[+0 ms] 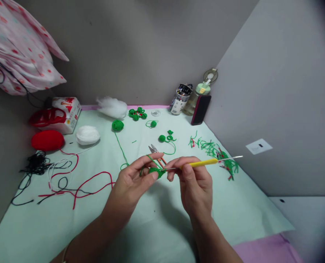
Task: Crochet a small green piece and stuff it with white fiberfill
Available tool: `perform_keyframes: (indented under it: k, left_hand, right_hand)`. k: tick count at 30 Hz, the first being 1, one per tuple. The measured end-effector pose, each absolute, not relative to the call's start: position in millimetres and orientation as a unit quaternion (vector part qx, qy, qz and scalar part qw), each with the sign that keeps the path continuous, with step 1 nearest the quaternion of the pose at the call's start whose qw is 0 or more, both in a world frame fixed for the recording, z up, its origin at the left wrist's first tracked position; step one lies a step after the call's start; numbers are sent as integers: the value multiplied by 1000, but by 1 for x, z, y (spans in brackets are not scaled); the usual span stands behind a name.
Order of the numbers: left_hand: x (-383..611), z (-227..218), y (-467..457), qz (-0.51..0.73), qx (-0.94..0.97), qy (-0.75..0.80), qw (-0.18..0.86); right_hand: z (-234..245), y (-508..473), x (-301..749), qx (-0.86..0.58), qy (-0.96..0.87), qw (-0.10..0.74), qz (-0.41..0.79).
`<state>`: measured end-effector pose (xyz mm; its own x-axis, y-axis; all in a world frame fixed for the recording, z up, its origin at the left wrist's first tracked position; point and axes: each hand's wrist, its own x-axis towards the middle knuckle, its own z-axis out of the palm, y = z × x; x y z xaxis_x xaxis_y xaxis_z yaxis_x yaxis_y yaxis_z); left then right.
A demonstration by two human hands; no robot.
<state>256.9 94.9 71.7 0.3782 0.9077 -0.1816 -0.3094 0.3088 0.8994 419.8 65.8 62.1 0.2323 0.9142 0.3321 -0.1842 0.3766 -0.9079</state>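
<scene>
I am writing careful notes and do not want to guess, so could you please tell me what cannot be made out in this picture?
All in the head view:
1. Part of the green crochet piece: covered by the left hand; its stitches are too small to count.
2. Part of the yellow hook: hidden by the right hand's fingers.
3. Pink spotted cloth: cut off by the left edge.
4. Print on the pen cup: too small to read.

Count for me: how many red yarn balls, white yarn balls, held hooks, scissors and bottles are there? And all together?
Red yarn ball: 1
White yarn ball: 1
Held hook: 1
Scissors: 1
Bottle: 1
Total: 5
</scene>
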Motion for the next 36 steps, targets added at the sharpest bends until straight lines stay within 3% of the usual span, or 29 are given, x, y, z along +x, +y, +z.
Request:
perform_keyframes:
  k: [20, 36]
  left_hand:
    - [257, 71, 99, 410, 425, 374, 715]
    - [262, 76, 94, 444, 512, 417, 606]
  right_hand:
    - [62, 70, 421, -366, -448, 683, 446]
    - [63, 61, 418, -394, -586, 654, 272]
